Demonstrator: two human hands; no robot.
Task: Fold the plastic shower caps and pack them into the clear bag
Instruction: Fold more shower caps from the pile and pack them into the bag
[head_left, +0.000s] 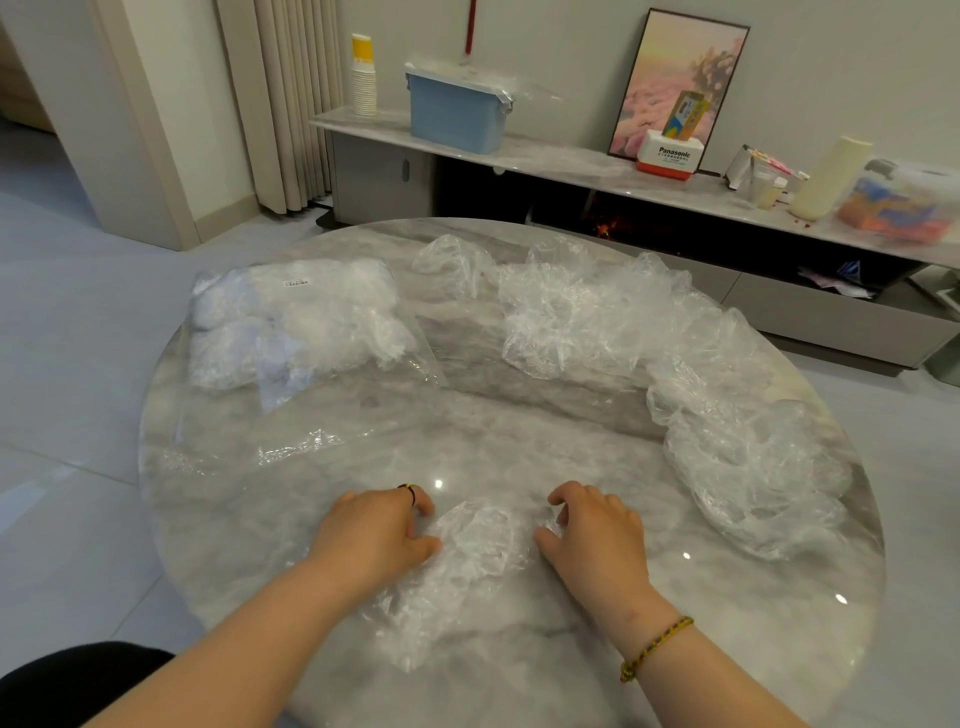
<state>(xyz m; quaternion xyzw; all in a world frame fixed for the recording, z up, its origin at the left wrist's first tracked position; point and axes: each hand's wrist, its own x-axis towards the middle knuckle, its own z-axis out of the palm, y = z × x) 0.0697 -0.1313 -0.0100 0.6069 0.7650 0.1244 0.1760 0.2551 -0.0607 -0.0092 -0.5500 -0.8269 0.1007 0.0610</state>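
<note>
- While gripping the shower cap (467, 561) at lower centre of the frame, draw both edges apart to flatten the crumpled film and expel trapped air before folding.
- Left hand (374, 535): fingers curled, thumb and fingertips pinching the cap's left edge.
- Right hand (597, 540): fingers curled likewise, pinching the right edge.
- Keep the pinch light and low against the table (519, 431). Smooth from the middle outward, then fold into a compact strip, judged small enough for the bag mouth.
- Destination: clear bag (296, 322), upper left of the frame, well apart from both hands, already holding white bunched film.
- Remaining stock: loose caps (675, 364), heaped from upper centre down the right side of the table.
- Hard to make out: cap outline and elastic rim, lost in marble glare; number of caps in heap and bag; glinting plastic (301, 447) left of centre, possibly bag flap, possibly a separate piece.
- Cut off: near table edge, hidden under the forearms.
</note>
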